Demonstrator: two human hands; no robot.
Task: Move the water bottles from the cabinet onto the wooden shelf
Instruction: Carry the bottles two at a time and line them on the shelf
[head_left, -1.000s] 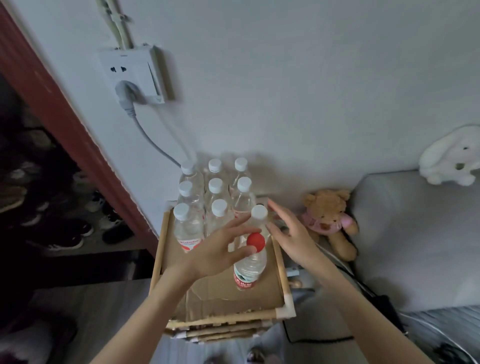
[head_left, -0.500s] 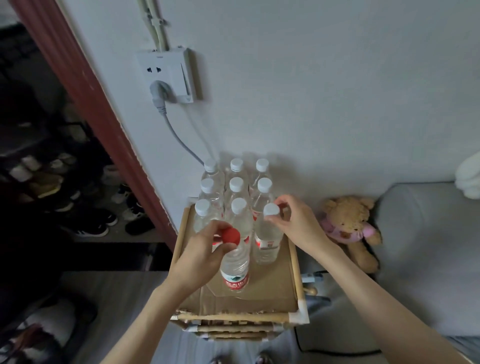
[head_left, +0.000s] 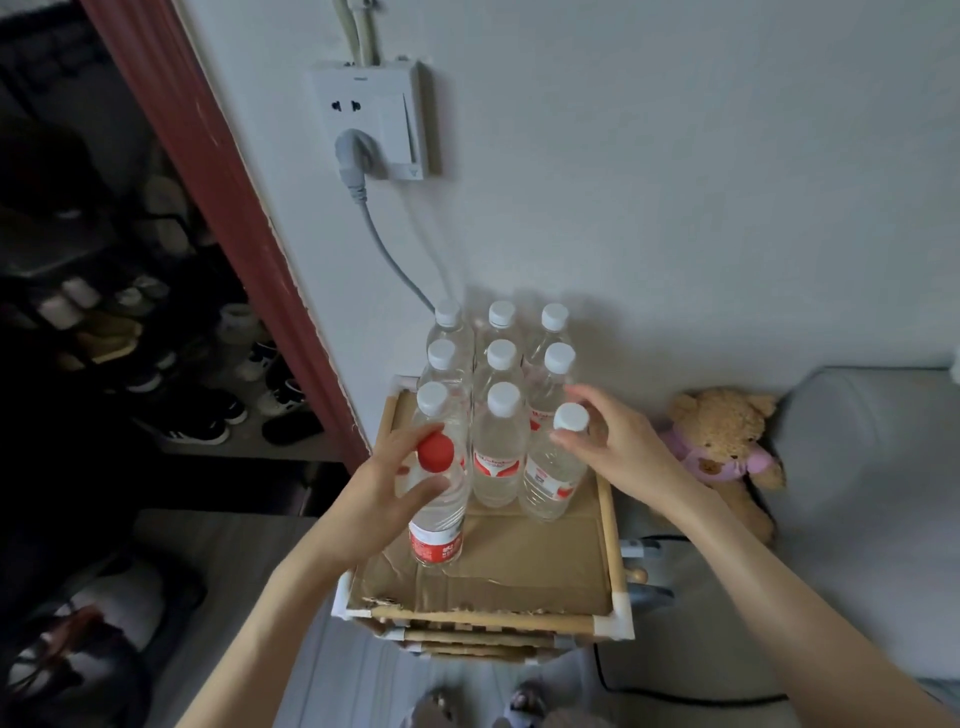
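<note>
Left grip (head_left: 387, 480) has seemingly shifted red-capped bottle (head_left: 436, 499) leftward.

A teddy bear (head_left: 724, 447) sits beside a grey sofa (head_left: 857, 467).

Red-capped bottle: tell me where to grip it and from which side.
Grip the red-capped bottle at the shoulder just under its cap, coming from above and the front left, as the left hand does. It stands upright, white-capped bottles crowd its back and right, so only the near left side is free.
</note>
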